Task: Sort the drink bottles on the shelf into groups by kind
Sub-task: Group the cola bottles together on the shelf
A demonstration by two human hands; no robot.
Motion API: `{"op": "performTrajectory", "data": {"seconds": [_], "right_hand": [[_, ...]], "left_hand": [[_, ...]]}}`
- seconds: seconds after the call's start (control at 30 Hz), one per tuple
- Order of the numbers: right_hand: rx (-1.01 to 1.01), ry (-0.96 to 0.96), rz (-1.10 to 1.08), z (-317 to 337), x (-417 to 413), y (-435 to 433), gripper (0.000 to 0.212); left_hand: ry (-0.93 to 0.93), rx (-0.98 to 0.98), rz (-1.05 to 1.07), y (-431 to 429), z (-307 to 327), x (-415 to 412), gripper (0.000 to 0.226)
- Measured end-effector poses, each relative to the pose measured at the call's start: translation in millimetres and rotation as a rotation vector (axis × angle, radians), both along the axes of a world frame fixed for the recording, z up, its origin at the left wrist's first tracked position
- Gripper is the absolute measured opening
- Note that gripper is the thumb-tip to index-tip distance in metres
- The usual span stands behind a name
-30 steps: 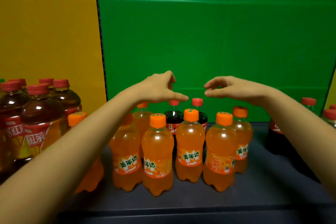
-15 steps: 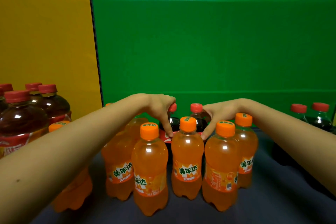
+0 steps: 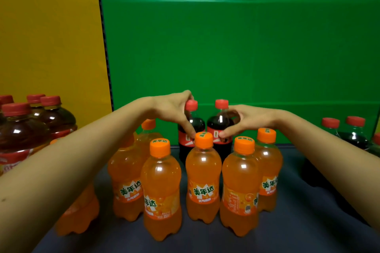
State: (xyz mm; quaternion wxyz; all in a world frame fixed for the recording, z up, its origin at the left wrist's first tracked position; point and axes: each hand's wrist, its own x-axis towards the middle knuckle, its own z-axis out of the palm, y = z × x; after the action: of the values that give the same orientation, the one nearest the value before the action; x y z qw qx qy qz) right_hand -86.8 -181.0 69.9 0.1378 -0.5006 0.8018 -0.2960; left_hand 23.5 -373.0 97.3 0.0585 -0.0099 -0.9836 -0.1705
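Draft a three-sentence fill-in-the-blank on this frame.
The left hand grips the left cola bottle, whose cap is ___.
The right hand grips the right cola bottle, standing ___ the orange soda bottles.
The tea bottles stand on the view's ___ side.
Missing: red; behind; left.

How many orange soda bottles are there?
7 orange soda bottles: four across the front, two behind at left, one under the left arm. Others may be hidden.

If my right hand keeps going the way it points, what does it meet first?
The right hand grips the right cola bottle; straight on, it would likely meet the left cola bottle, held by the left hand.
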Motion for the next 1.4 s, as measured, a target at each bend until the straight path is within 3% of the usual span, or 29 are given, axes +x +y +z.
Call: {"op": "performTrajectory", "data": {"seconds": [0.07, 0.2, 0.33, 0.57, 0.83, 1.1, 1.4], "right_hand": [[-0.131, -0.051, -0.045, 5.9, 1.5, 8.6, 0.056], [-0.375, -0.040, -0.090, 20.8, 11.6, 20.8, 0.034], [-0.632, -0.026, -0.124, 35.4, 26.6, 30.9, 0.029], [-0.941, 0.331, -0.356, 62.7, 72.6, 58.7, 0.049], [-0.989, 0.415, -0.533, 55.0, 132.1, 104.8, 0.055], [-0.964, 0.360, -0.734, -0.9, 144.9, 161.6, 0.048], [-0.857, 0.368, -0.919, -75.6, 122.2, 226.4, 0.050]], "left_hand": [[0.136, 0.116, 0.008, 4.3, 5.2, 4.5, 0.070], [0.376, 0.444, -0.090, 19.6, 14.4, 10.2, 0.056], [0.643, 0.595, -0.216, 39.5, 20.2, 13.3, 0.043], [1.048, 0.804, -0.327, 85.4, 37.3, 30.3, 0.026], [1.111, 0.930, -0.430, 153.2, 31.1, 60.3, 0.018], [0.942, 1.051, -0.525, 212.6, -12.6, 63.8, 0.017], [0.795, 1.072, -0.460, 267.8, -84.2, 25.3, 0.025]]}}
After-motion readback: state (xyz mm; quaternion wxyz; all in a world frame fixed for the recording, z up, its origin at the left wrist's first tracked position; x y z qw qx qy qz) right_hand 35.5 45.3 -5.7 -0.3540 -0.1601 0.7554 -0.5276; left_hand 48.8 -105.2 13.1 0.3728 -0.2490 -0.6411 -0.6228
